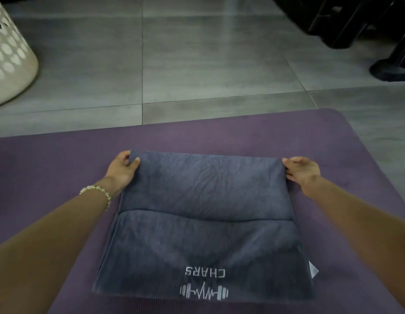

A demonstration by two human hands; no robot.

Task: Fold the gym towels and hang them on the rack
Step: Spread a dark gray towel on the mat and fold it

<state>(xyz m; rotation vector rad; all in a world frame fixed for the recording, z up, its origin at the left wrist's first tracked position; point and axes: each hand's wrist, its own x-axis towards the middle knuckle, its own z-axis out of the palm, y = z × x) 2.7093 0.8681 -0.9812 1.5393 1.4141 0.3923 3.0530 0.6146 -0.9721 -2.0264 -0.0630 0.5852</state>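
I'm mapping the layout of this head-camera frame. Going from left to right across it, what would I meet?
white perforated basket → left hand → grey towel → right hand → black equipment base

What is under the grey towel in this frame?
A purple mat lies under the grey towel, showing on every side. The part of the mat beneath the towel is covered, so anything there cannot be seen.
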